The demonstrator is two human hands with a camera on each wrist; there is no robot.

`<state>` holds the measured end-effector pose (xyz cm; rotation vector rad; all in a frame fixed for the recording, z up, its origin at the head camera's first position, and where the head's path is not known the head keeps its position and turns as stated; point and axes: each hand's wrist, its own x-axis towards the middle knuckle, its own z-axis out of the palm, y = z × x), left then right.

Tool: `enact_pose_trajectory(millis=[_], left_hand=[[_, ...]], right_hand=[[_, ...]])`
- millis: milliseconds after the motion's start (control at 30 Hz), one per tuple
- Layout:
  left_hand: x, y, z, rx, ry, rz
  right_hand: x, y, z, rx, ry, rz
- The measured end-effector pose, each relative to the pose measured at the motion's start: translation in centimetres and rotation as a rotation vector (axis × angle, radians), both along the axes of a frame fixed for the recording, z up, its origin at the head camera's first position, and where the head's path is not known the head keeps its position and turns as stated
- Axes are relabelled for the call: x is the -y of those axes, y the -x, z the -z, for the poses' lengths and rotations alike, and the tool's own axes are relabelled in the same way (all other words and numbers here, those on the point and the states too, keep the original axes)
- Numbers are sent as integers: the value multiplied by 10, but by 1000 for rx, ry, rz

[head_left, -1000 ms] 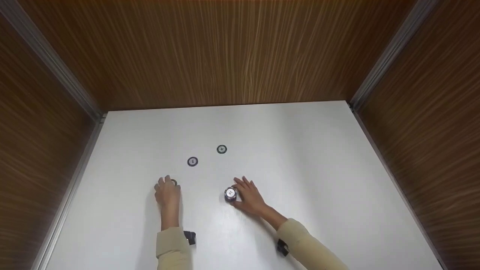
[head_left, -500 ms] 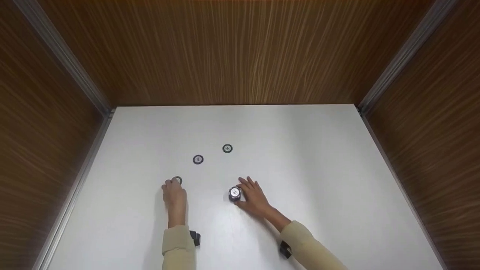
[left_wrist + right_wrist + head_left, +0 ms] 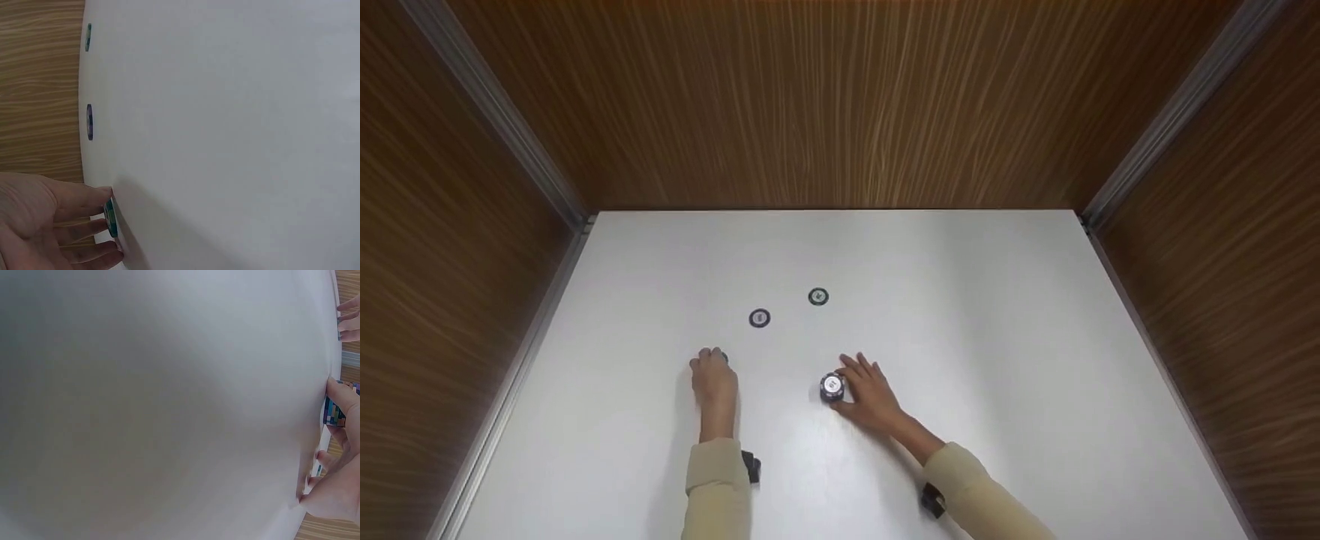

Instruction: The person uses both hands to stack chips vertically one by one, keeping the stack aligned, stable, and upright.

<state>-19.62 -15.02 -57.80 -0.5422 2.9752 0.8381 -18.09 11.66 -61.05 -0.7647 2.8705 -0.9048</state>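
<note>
Low over the white table, my left hand point(image 3: 715, 382) pinches a green-edged poker chip point(image 3: 111, 218) between thumb and fingers. In the left wrist view the chip stands tilted near the surface; in the head view only a sliver shows past the fingertips. My right hand point(image 3: 871, 399) holds the side of a stack of poker chips point(image 3: 832, 385), thumb at the near side and index finger at the far side. Its other fingers spread out onto the table. Seen from the right wrist, the stack's edge point(image 3: 336, 412) has many colours.
Two single poker chips lie flat farther back: a dark purple chip point(image 3: 760, 318) and a green chip point(image 3: 818, 296). Wood-grain panels point(image 3: 840, 105) with metal corner strips enclose the back and both sides of the white table point(image 3: 997, 315).
My left fingers have closed on the poker chip, which lay mostly exposed at the fingertips half a second ago. The right hand stays at its stack. The head view has shifted slightly.
</note>
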Motion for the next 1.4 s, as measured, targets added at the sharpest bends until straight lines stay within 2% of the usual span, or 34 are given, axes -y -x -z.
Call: enact_pose_trajectory(millis=[333, 633, 867, 1033, 1400], left_hand=[[-8, 5, 2, -34, 29, 1], [-10, 9, -2, 7, 93, 45], [-10, 10, -7, 5, 38, 41], [-12, 11, -11, 33, -6, 50], [-11, 12, -14, 93, -2, 92]], right_hand=[[-6, -1, 3, 33, 11, 12], [-6, 0, 2, 31, 9, 11], [-6, 0, 3, 27, 6, 13], [-7, -1, 3, 24, 9, 12], [-5, 1, 1, 35, 1, 12]])
